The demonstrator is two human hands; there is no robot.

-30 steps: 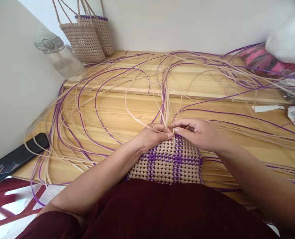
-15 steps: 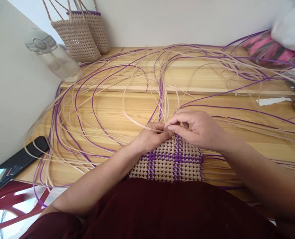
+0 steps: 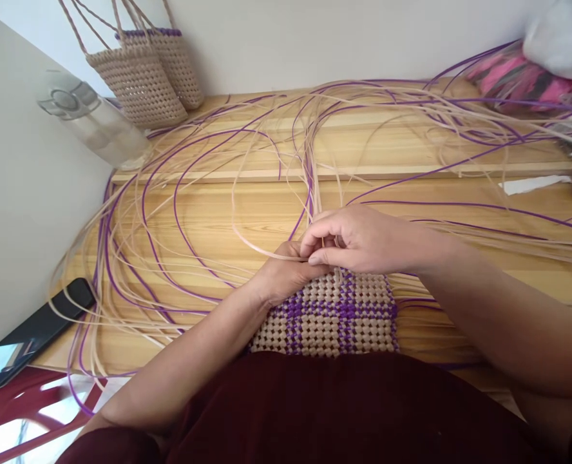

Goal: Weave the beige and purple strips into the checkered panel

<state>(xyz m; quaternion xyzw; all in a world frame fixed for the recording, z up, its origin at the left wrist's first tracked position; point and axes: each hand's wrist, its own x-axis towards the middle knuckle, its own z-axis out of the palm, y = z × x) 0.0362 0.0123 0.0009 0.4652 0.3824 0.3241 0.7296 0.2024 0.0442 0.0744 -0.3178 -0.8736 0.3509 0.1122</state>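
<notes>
A woven panel [image 3: 322,325] in beige with purple checked bands lies against my body at the table's front. My left hand [image 3: 286,274] grips its far left edge, with the thumb resting on the weave. Just right of it, my right hand [image 3: 346,241] pinches a beige cord [image 3: 247,241] between thumb and forefinger. That cord passes over my left hand and loops away to the far left. Long beige and purple cords [image 3: 310,167] fan out from the panel's far edge and both sides. My fingers hide the spot where the cord meets the weave.
Two finished-looking woven bags [image 3: 136,84] stand at the back left beside a clear water bottle [image 3: 102,129]. A black phone [image 3: 39,328] lies at the left edge. A pink-and-grey bundle [image 3: 513,84] and a white paper scrap [image 3: 534,185] are on the right.
My right hand has moved a little to the left along the beige cord, now over my left hand's fingers. The camera view has shifted slightly. My left hand keeps its hold on the panel.
</notes>
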